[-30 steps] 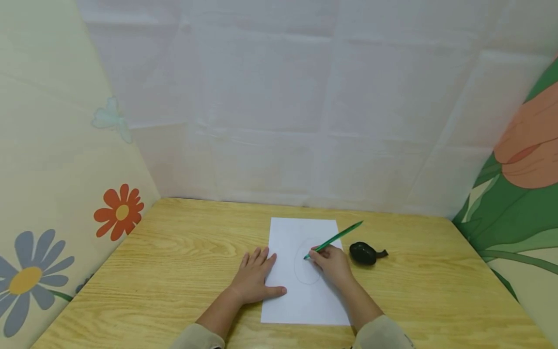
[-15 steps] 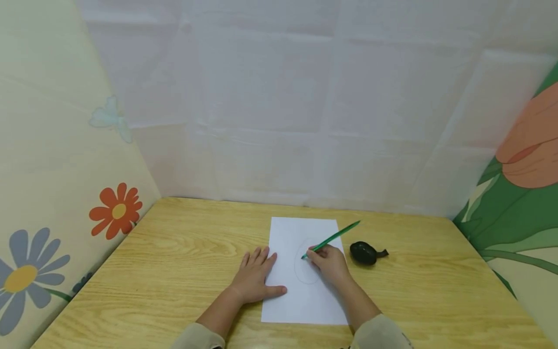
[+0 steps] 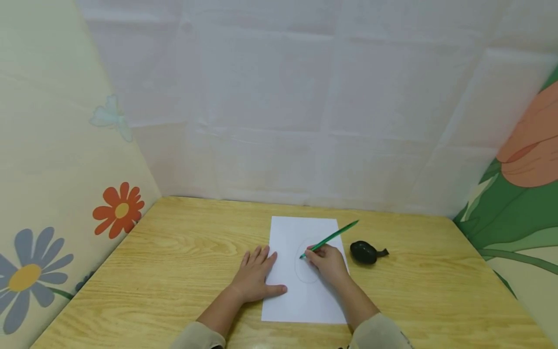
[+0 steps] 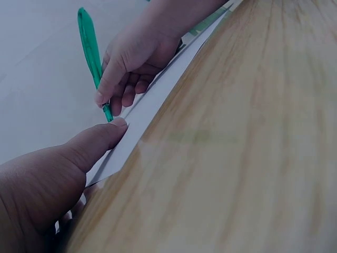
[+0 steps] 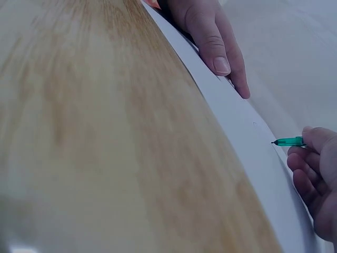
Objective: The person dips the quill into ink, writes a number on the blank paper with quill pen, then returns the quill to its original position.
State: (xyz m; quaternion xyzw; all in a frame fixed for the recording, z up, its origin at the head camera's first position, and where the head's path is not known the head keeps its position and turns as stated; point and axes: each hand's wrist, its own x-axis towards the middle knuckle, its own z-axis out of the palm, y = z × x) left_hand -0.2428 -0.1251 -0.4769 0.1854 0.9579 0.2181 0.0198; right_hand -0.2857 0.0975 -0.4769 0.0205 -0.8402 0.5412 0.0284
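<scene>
A white sheet of paper lies on the wooden table, with a thin oval outline drawn on it. My right hand pinches a green pen between thumb and fingers, its tip at the paper inside the oval's left part. In the right wrist view the pen's dark point shows just above or on the sheet. My left hand lies spread across the paper's left edge, the thumb on the sheet and the fingers pointing away from me. The left wrist view shows that thumb resting near the paper's edge.
To the right of the paper, near my right hand, lies a glossy black rounded object with a short flat tail. Wood-grain table surrounds the sheet. A pale cloth wall rises behind, and flower-printed panels stand on both sides.
The pen and my right hand have shifted slightly to the left, the tip moving toward the oval's left side. My left hand and the black object have stayed in place.
</scene>
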